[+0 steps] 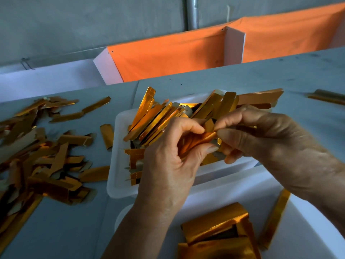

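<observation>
Both hands pinch one gold foil strip (pixel 202 140) above the white tray (pixel 119 165). The left hand (pixel 173 156) grips it at seven o'clock, the right hand (pixel 261 135) at three. Loose strips (pixel 43 156) lie at nine o'clock.

Grey bench (pixel 242 75). White tray (pixel 119 165) mid-bench, packed with gold foil strips (pixel 149 116), several standing on edge. Loose heap of gold offcuts (pixel 46 161) on the bench left of the tray, with a short curled piece (pixel 107 136) between heap and tray. Second white tray (pixel 302 230) at the near edge holds folded gold boxes (pixel 214 228) and one long strip (pixel 274 219). Lone strip (pixel 328 97) far right. Behind: orange cloth (pixel 168 57), white panels (pixel 234 45), grey pipe (pixel 192 12).
</observation>
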Available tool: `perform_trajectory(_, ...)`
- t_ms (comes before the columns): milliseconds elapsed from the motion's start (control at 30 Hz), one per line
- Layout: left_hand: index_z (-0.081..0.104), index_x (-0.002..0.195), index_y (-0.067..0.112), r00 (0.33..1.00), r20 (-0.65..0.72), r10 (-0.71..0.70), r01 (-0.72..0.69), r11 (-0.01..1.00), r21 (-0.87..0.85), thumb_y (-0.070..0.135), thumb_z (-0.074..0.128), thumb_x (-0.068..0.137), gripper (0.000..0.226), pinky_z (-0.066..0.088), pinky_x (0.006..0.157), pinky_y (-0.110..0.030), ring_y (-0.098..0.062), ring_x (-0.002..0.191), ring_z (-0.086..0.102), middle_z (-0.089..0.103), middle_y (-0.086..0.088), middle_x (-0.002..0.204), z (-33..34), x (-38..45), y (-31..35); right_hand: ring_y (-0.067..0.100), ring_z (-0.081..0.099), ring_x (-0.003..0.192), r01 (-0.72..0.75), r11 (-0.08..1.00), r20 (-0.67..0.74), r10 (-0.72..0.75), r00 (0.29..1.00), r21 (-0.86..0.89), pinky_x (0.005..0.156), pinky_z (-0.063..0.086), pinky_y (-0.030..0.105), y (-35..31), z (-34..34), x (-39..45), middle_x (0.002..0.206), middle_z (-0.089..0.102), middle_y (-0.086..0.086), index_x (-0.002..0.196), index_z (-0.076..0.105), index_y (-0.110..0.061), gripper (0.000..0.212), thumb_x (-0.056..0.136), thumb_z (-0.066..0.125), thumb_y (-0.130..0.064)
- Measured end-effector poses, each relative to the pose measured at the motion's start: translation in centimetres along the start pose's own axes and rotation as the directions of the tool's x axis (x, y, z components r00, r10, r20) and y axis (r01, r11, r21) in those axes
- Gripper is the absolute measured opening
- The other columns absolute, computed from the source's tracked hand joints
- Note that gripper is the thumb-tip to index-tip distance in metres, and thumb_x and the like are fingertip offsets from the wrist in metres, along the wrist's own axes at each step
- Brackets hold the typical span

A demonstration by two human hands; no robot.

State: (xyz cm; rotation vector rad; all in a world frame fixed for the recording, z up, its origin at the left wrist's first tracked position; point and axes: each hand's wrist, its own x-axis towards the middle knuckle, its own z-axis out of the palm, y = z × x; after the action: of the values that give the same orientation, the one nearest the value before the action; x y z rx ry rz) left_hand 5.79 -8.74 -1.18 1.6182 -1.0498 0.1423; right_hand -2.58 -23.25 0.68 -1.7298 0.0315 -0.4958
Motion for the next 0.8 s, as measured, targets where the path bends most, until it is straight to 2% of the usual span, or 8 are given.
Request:
perform_trajectory(67,0.057,0.098,0.019,1.000,0.008,0.026,-0.026,0.999,0.027,0.021,0.070,0.078,0.024,0.048,0.078,-0.007,0.001,0.097,0.064,0.067,0.008,0.103,0.1,0.0,0.0,0.013,0.067,0.065,-0.048,0.999,-0.018,0.048,0.999,-0.020,0.058,0.055,0.023,-0.2,0.1,0.0,0.079,0.067,0.000,0.080,0.073,-0.025,0.026,0.060,0.068,-0.040)
perform_trajectory(133,0.057,0.098,0.017,0.999,0.008,0.036,-0.037,0.998,0.045,0.019,0.072,0.078,0.026,0.048,0.079,-0.008,0.000,0.098,0.064,0.067,0.005,0.104,0.2,0.0,0.0,0.013,0.066,0.064,-0.036,0.994,-0.067,0.029,0.997,-0.107,0.057,0.052,0.018,-0.4,0.3,0.0,0.081,0.064,0.001,0.077,0.072,-0.023,0.029,0.057,0.068,-0.042)
perform_trajectory(233,0.056,0.099,0.018,1.000,-0.006,0.023,-0.023,1.000,-0.004,0.023,0.070,0.079,0.024,0.049,0.078,-0.010,-0.001,0.096,0.065,0.068,0.005,0.103,0.1,0.0,0.0,0.009,0.063,0.065,0.027,0.979,-0.129,-0.055,0.990,-0.204,0.053,0.049,0.011,-0.5,1.1,-0.1,0.082,0.057,-0.002,0.072,0.070,-0.024,0.019,0.061,0.065,-0.038)
perform_trajectory(367,0.055,0.100,0.021,1.000,-0.020,0.010,-0.011,0.999,-0.048,0.027,0.069,0.082,0.024,0.049,0.077,-0.011,-0.005,0.097,0.065,0.068,0.006,0.103,0.0,0.0,-0.1,0.010,0.063,0.069,0.070,0.977,-0.174,-0.107,0.979,-0.203,0.056,0.053,0.017,-0.5,1.7,-0.3,0.085,0.056,-0.006,0.072,0.069,-0.026,0.014,0.063,0.064,-0.037)
perform_trajectory(500,0.055,0.101,0.021,1.000,-0.025,0.013,-0.015,0.998,-0.063,0.028,0.066,0.082,0.023,0.049,0.078,-0.010,-0.004,0.097,0.065,0.069,0.006,0.103,0.1,0.0,-0.2,0.008,0.062,0.069,0.093,0.935,-0.202,-0.170,0.965,-0.343,0.054,0.050,0.013,-0.4,2.0,-0.2,0.086,0.053,-0.009,0.073,0.064,-0.027,0.010,0.070,0.060,-0.036)
perform_trajectory(533,0.056,0.101,0.022,1.000,-0.031,0.007,-0.009,0.998,-0.064,0.028,0.067,0.081,0.023,0.049,0.077,-0.010,-0.004,0.096,0.066,0.070,0.006,0.102,0.1,0.0,-0.2,0.008,0.063,0.069,0.078,0.942,-0.200,-0.150,0.968,-0.327,0.055,0.051,0.013,-0.4,2.1,-0.2,0.086,0.054,-0.009,0.073,0.064,-0.026,0.011,0.070,0.059,-0.035)
perform_trajectory(700,0.057,0.099,0.021,1.000,-0.012,0.010,-0.011,0.995,-0.096,0.025,0.067,0.081,0.021,0.048,0.078,-0.009,-0.003,0.097,0.065,0.069,0.008,0.104,0.0,0.0,-0.2,0.016,0.071,0.071,-0.043,0.999,-0.154,0.043,0.987,0.003,0.060,0.057,0.022,-1.3,1.3,-0.3,0.079,0.069,0.006,0.079,0.066,-0.014,0.026,0.081,0.054,-0.037)
perform_trajectory(800,0.058,0.099,0.019,1.000,0.006,0.012,-0.011,0.993,-0.121,0.022,0.069,0.080,0.022,0.048,0.079,-0.009,-0.002,0.099,0.064,0.068,0.010,0.107,0.0,-0.1,-0.2,0.020,0.070,0.064,-0.126,0.990,-0.199,0.135,0.971,0.059,0.056,0.056,0.024,-1.1,0.6,-0.3,0.071,0.068,0.013,0.084,0.060,-0.010,0.009,0.088,0.056,-0.017)
